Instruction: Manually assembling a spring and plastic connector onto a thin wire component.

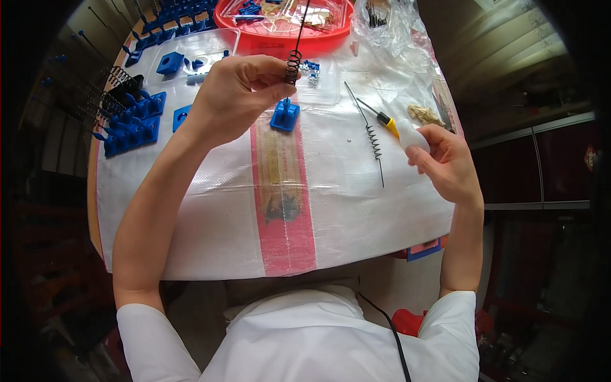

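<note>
My left hand is closed, pinching a black spring rod by its coiled part. The rod stands upright, its lower end at a small blue plastic base just below my fingers. On the right, the fingers of my right hand curl round a smooth white rounded thing whose kind I cannot make out. In line with it points a yellow and black handle with a thin shaft; whether they are joined is hidden. Left of that hand lies another black spring rod.
Blue bases with springs stand at the left. Behind are a clear tray of blue parts, a red basin and a clear lid with small pieces. Plastic bags lie at the back right. A white woven sheet covers the table.
</note>
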The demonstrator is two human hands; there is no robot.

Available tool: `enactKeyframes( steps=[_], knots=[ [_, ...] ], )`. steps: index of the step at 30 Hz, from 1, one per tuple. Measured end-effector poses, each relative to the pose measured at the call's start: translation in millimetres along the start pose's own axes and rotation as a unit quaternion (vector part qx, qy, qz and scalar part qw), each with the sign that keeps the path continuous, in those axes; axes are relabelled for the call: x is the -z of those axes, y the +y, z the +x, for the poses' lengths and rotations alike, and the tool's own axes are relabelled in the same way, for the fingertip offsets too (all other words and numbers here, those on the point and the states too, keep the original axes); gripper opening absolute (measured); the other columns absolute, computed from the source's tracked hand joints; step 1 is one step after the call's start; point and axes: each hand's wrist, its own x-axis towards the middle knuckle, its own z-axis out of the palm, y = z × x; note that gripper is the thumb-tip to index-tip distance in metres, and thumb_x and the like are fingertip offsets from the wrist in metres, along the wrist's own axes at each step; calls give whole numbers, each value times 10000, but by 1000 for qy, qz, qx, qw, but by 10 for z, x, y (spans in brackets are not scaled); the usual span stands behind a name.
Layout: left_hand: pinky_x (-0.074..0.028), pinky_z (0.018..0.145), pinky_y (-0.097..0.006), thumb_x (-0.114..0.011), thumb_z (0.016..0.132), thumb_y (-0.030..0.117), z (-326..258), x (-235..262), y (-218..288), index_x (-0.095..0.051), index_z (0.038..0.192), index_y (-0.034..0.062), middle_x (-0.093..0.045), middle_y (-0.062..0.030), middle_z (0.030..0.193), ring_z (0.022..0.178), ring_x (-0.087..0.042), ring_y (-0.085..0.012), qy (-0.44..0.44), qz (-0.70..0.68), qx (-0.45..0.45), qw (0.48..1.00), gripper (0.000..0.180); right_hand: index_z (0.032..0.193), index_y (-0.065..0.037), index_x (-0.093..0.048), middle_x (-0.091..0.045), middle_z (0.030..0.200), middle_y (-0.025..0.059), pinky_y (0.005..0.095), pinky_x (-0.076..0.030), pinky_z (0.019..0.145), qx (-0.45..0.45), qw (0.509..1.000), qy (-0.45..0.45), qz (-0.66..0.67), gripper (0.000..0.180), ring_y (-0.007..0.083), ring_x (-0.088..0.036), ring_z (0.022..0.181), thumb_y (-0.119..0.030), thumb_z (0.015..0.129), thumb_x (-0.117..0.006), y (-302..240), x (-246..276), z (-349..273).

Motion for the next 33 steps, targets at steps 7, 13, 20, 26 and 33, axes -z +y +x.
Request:
enactKeyframes(
  steps=[7,13,20,26,33],
  knots=[
    [-533,766,-234,-702,856,19,-8,-43,50,-722,1061,43,-723,-38,896,806,-655,-85,17,43,-9,999,207,1035,44,-630,-638,765,29,203,-474,568,-22,994,-73,-78,194,54,-572,630,-16,859,-685,-254,75,-44],
    [-534,751,-238,-708,855,34,-6,-40,34,-727,1054,47,-724,-36,887,790,-655,-86,17,39,-24,999,201,999,52,-650,-624,738,21,203,-446,578,28,991,-64,-115,195,45,-537,620,-34,839,-721,-194,88,-2],
    [-532,743,-238,-709,853,35,-9,-35,38,-731,1046,51,-726,-37,881,782,-655,-90,17,54,-26,998,195,928,27,-681,-569,645,-27,198,-364,511,97,992,-31,-70,171,19,-458,548,-88,822,-750,-191,-7,102],
    [-534,743,-238,-712,851,39,-5,-39,40,-730,1045,45,-725,-39,885,795,-654,-93,12,54,-26,998,195,904,37,-661,-597,721,-2,193,-381,580,119,991,-19,-53,157,36,-496,632,-93,835,-715,-77,-91,100],
    [-536,744,-242,-716,852,50,-5,-42,19,-728,1051,44,-724,-40,882,800,-655,-95,14,46,-21,999,199,833,9,-674,-584,616,-25,177,-352,462,177,984,25,1,124,6,-478,505,-107,821,-716,20,-193,171]
  ],
)
